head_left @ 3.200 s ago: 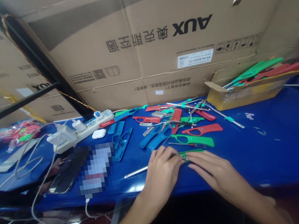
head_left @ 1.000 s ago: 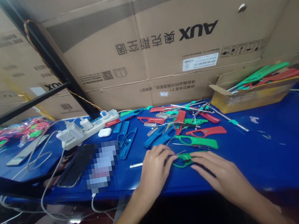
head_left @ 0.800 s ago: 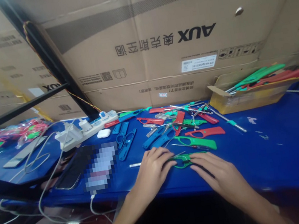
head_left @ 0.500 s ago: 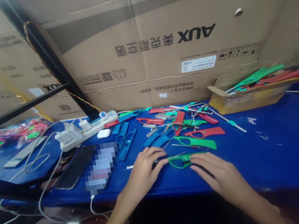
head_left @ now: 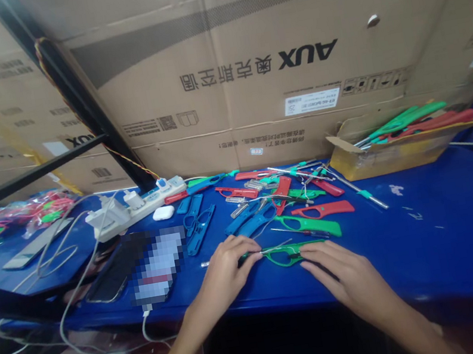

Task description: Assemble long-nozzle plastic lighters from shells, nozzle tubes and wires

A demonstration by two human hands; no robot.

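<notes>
A green lighter shell [head_left: 287, 262], long-handled with a finger loop, lies near the table's front edge between both hands. My left hand [head_left: 235, 262] pinches its narrow front end, where a thin metal rod and wire show. Around the handle end are the closed fingers of my right hand [head_left: 344, 264], with a small black part by the fingertips. Just beyond lies another green lighter shell [head_left: 317, 224], with what looks like a screwdriver along it. A red lighter shell [head_left: 326, 209] and several blue lighter shells [head_left: 255, 219] lie further back among metal tubes and small parts.
An open carton [head_left: 388, 162] of green and red lighters stands at the back right. Left are a power strip [head_left: 145, 202], a white earphone case [head_left: 163, 213], two phones and trailing cables. Large cardboard boxes [head_left: 213, 36] wall the back; a black frame post [head_left: 68, 90] stands left.
The view has shifted slightly. Both hands keep hold of the green lighter shell in nearly the same place, with only a small shift of the left fingers.
</notes>
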